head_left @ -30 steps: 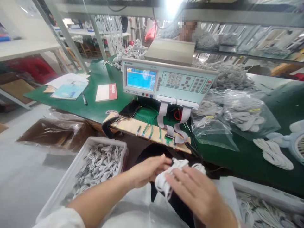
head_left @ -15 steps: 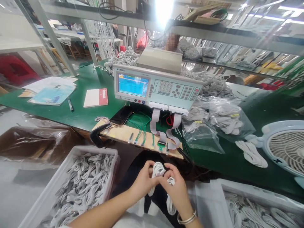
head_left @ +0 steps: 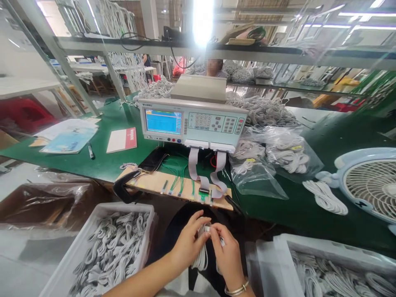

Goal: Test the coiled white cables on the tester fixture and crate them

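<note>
Over my lap, my left hand [head_left: 191,238] is closed round a coiled white cable [head_left: 201,259], whose loops hang below the fingers. My right hand [head_left: 227,251] pinches a small white end piece, seemingly a connector [head_left: 207,228], against the top of the coil. Another bit of white cable shows between the right fingers and below that palm, partly hidden. Just beyond the hands lies a wooden board [head_left: 151,181] carrying green wires, small connectors and grey ribbon cables [head_left: 194,163]. These ribbons run up to a test instrument [head_left: 193,121] with a lit blue screen.
A white bin [head_left: 69,251] of coiled cables stands at the left, another bin [head_left: 286,255] at the right. On the green table [head_left: 278,210] are bagged cables [head_left: 287,154], a loose coil [head_left: 324,198], a fan [head_left: 371,181], a booklet [head_left: 121,140] and a pen [head_left: 90,151]. A person sits behind the instrument.
The coil has turned in my left hand, so its loops now hang downward. My right fingers have come to its top and pinch the white end piece. The camera view has tilted up slightly.
</note>
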{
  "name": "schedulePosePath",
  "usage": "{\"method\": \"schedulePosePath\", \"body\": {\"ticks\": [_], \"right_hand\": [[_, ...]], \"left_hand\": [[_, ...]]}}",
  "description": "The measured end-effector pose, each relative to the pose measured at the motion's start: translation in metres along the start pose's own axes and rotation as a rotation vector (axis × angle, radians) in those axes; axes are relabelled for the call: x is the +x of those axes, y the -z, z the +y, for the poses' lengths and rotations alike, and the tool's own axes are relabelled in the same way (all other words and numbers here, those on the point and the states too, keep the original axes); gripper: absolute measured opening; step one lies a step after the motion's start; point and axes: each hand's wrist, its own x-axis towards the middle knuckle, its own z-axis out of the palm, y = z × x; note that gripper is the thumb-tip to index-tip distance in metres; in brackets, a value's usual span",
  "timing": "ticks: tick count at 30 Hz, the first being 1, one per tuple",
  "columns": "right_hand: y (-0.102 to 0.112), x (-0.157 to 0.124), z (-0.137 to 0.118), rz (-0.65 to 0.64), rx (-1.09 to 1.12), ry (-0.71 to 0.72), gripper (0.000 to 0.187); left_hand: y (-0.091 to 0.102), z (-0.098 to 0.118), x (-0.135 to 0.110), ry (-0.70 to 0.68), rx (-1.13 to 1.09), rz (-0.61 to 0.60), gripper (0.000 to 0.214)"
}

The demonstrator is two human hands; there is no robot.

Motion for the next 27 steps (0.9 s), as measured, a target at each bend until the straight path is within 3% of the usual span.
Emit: {"method": "schedulePosePath", "body": {"ticks": [6,10,14,18,21,27], "right_hand": [[0.003,-0.002,0.0,-0.031,0.073,-0.026,0.017],[0.005,-0.002,-0.008,-0.127,0.168,-0.044,0.013],[0.004,-0.002,-0.015,-0.108,0.151,-0.014,0.015],[0.006,0.011,-0.013,-0.064,0.384,-0.224,0.026],[0.009,0.028,-0.008,-0.113,0.62,-0.399,0.034],[0.012,0.048,-0.004,-0.178,0.75,-0.445,0.03]], "left_hand": [[-0.003,-0.004,0.002,-0.052,-0.004,-0.009,0.02],[-0.005,-0.012,0.005,0.049,-0.151,0.093,0.018],[-0.011,-0.024,0.014,0.153,-0.369,0.148,0.024],[-0.018,-0.031,0.024,0.209,-0.488,0.164,0.028],[-0.017,-0.03,0.029,0.227,-0.486,0.182,0.029],[0.006,-0.018,0.035,0.427,-0.635,0.022,0.031]]}}
